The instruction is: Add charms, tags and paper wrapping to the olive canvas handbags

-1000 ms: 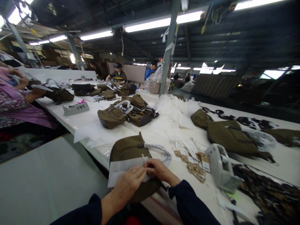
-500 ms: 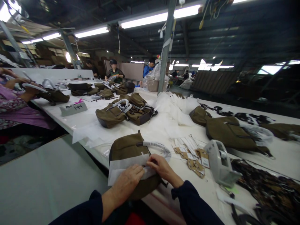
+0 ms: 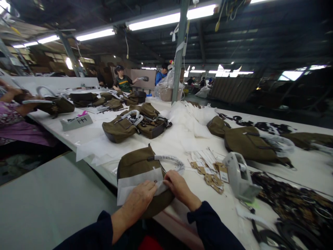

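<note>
An olive-green handbag [image 3: 135,161] with a dark side edge lies at the front edge of the white table, its handle [image 3: 170,158] wrapped in printed white material. A sheet of thin white paper [image 3: 125,189] crosses the front of the bag. My left hand [image 3: 140,197] presses on the paper with its fingers bent and close together. At the paper's right end, my right hand [image 3: 178,185] has its thumb and fingers pinched together on the edge. A small dark piece shows between the two hands; its kind is unclear.
Cardboard tags [image 3: 212,175] and a grey tape dispenser [image 3: 241,177] stand to the right, beside a heap of dark straps [image 3: 293,198]. More olive bags [image 3: 130,125] and a pile of white paper [image 3: 191,121] lie beyond. A co-worker [image 3: 13,118] sits at the left.
The view has shifted slightly, moving everything a little left. My right fingers have closed nearer the paper's right end. A person at the back now stretches an arm out holding something dark.
</note>
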Demonstrator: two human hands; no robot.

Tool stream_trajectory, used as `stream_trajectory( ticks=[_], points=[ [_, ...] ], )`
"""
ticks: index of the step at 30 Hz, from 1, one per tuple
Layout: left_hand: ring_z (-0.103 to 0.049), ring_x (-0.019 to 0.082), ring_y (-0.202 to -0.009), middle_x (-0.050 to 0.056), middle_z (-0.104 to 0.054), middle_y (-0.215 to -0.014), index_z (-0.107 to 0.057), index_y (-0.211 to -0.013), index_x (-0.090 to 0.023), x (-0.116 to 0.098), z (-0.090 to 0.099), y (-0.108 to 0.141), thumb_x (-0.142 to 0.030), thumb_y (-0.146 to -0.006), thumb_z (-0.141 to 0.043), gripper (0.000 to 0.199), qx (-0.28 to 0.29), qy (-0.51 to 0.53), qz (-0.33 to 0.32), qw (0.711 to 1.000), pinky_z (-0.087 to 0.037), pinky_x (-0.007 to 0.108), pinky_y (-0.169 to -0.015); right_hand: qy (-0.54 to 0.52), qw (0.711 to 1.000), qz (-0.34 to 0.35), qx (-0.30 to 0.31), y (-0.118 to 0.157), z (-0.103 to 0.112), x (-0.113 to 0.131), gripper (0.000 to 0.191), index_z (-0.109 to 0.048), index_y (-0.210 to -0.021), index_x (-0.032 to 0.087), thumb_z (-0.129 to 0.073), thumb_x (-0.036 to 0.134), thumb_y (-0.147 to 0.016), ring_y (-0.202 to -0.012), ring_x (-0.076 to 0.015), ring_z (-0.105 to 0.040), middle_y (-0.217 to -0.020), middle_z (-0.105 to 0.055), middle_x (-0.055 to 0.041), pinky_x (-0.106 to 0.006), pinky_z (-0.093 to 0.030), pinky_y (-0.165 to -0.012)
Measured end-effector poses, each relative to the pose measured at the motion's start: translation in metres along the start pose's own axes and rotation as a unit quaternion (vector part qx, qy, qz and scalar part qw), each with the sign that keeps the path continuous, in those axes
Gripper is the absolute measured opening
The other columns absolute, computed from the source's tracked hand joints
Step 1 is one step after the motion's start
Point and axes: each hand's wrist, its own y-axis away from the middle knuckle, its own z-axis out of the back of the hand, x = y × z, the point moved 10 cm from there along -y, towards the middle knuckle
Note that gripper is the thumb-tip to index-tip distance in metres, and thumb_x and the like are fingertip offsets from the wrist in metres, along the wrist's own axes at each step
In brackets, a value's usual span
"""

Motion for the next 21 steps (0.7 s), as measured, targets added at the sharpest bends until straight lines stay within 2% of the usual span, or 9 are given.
stream_trajectory(
  ticks=[4, 9, 16, 21],
  points=[
    [-0.056, 0.022, -0.105, 0.006, -0.063, -0.109, -0.06, -0.112, -0.019, 0.0, 0.001, -0.001, -0.008, -0.091, -0.042, 0.029, 0.01, -0.007, 0.007, 1.0, -0.049, 0.036, -0.093, 0.031, 0.999, 0.032, 0.022, -0.009, -0.008, 0.008, 0.006, -0.056, -0.086, 0.018, -0.059, 0.014, -0.088, -0.086, -0.019, -0.051, -0.088, -0.058, -0.0029, -0.03, -0.04, -0.077],
    [-0.057, 0.021, -0.101, 0.006, -0.062, -0.109, -0.042, -0.139, -0.023, -0.004, -0.001, 0.0, -0.008, -0.093, -0.04, 0.048, -0.017, -0.037, -0.016, 0.999, -0.049, 0.035, -0.09, 0.018, 0.997, 0.019, 0.07, -0.023, -0.017, -0.002, 0.006, -0.058, -0.083, 0.018, -0.062, 0.015, -0.085, -0.082, -0.0178, -0.051, -0.084, -0.059, -0.0016, -0.029, -0.039, -0.074],
    [-0.055, 0.025, -0.104, 0.007, -0.061, -0.111, -0.047, -0.134, -0.017, -0.005, -0.004, -0.004, -0.003, -0.087, -0.045, 0.049, -0.019, -0.07, -0.027, 0.997, -0.046, 0.038, -0.09, 0.015, 0.997, -0.001, 0.081, -0.028, -0.02, -0.009, 0.007, -0.06, -0.08, 0.017, -0.066, 0.014, -0.082, -0.078, -0.0167, -0.052, -0.081, -0.06, -0.0018, -0.028, -0.039, -0.071],
    [-0.054, 0.025, -0.101, 0.008, -0.062, -0.111, -0.05, -0.129, -0.018, -0.005, 0.0, -0.01, -0.004, -0.086, -0.046, 0.046, -0.002, -0.073, -0.03, 0.997, -0.045, 0.036, -0.088, 0.017, 0.998, -0.016, 0.057, -0.024, -0.006, -0.007, 0.006, -0.061, -0.086, 0.018, -0.066, 0.015, -0.083, -0.082, -0.0181, -0.054, -0.086, -0.061, -0.0034, -0.03, -0.042, -0.076]
  ],
)
